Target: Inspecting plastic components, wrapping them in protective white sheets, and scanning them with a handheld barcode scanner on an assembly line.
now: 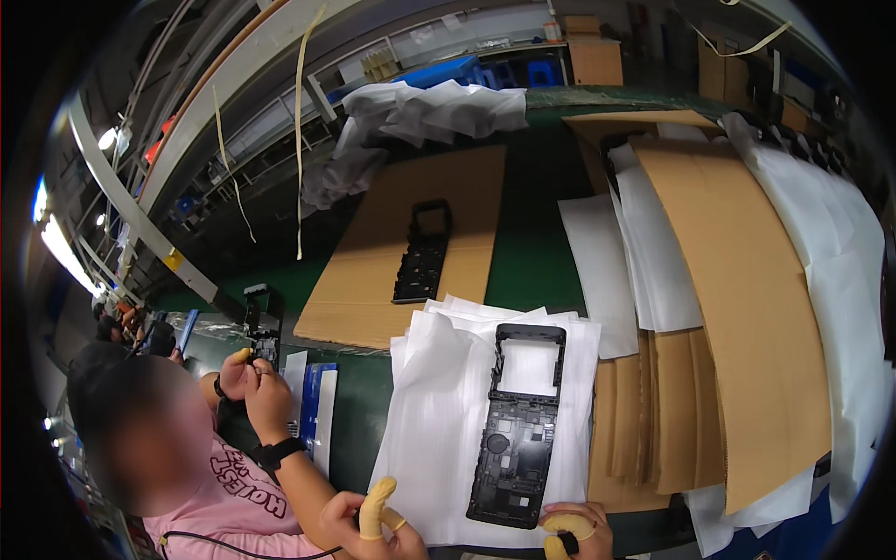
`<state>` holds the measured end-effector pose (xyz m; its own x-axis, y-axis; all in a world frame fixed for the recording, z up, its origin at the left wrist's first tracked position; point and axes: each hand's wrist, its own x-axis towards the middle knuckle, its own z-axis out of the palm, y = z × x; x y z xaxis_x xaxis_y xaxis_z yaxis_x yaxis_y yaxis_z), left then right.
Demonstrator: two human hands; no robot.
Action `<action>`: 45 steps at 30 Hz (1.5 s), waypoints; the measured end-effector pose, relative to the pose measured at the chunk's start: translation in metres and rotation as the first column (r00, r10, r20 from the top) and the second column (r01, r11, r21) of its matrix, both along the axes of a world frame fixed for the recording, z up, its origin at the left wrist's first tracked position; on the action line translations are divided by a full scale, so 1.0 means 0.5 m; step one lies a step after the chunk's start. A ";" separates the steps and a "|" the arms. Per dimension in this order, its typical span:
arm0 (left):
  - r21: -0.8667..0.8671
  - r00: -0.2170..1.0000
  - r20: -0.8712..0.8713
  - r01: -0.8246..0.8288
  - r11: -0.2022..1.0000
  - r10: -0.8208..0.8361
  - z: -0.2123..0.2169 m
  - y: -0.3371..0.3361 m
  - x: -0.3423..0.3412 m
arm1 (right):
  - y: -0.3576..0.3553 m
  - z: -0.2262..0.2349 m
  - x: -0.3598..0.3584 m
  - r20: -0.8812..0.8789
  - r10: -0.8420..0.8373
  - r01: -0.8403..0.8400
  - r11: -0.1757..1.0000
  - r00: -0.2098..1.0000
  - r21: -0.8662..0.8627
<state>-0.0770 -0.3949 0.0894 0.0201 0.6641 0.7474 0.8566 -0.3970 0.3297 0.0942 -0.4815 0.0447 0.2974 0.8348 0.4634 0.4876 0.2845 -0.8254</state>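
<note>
I am seeing the black frame (513, 434) lying on white sheets (429, 439) on the green counter (362, 411). My left hand (373, 529) is hovering with bent fingers, left of its lower end; I cannot tell whether it is gripping anything. My right hand (590, 534) is sitting curled just beside the lower right corner, a small dark thing (567, 540) showing at its fingers, its grip unclear.
</note>
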 end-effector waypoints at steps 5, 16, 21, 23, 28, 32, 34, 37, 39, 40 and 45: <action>-0.056 0.796 -0.059 0.600 0.798 -0.603 0.026 -0.052 0.059 | 0.004 -0.001 -0.001 0.110 0.058 -0.058 0.998 0.992 -0.007; -0.551 0.930 -0.043 0.281 0.785 -0.364 -0.006 -0.015 0.094 | 0.011 -0.002 -0.012 0.155 0.025 -0.022 0.999 0.988 -0.024; -0.629 0.737 0.654 0.654 0.420 -0.167 0.045 0.006 0.023 | 0.009 -0.008 -0.019 0.230 0.031 0.005 0.988 0.973 -0.154; -0.403 0.435 0.900 0.854 0.328 -0.026 0.040 -0.005 -0.008 | 0.009 -0.009 -0.018 0.227 0.044 0.000 0.982 0.973 -0.190; -0.076 -0.011 0.962 0.949 0.307 0.271 -0.036 -0.052 -0.029 | 0.009 0.000 -0.015 0.206 0.036 0.009 0.976 0.978 -0.217; 0.104 -0.155 0.968 0.965 0.241 0.200 -0.057 -0.055 -0.017 | 0.011 0.001 -0.009 0.303 0.066 0.024 0.959 0.951 -0.283; 0.091 -0.158 0.960 0.957 0.277 0.230 -0.049 -0.056 -0.006 | 0.011 -0.005 -0.010 0.322 0.107 0.008 0.942 0.941 -0.336; 0.105 -0.181 0.946 0.956 0.276 0.268 -0.044 -0.052 -0.003 | 0.011 -0.005 -0.013 0.324 0.116 0.001 0.940 0.939 -0.341; 0.129 -0.193 0.939 0.965 0.229 0.284 -0.043 -0.052 -0.004 | 0.012 -0.005 -0.014 0.330 0.118 0.002 0.940 0.937 -0.341; 0.129 -0.194 0.938 0.964 0.230 0.286 -0.038 -0.051 0.000 | 0.012 -0.005 -0.016 0.335 0.119 0.003 0.940 0.935 -0.341; 0.083 -0.186 0.931 0.945 0.316 0.314 -0.049 -0.056 -0.002 | 0.012 -0.004 -0.016 0.355 0.112 0.010 0.946 0.928 -0.325</action>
<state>-0.0781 -0.4228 0.0648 0.4237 0.8852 -0.1919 -0.6230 0.4386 0.6477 0.0862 -0.4756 0.0428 0.1119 0.9642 0.2403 0.7628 0.0716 -0.6426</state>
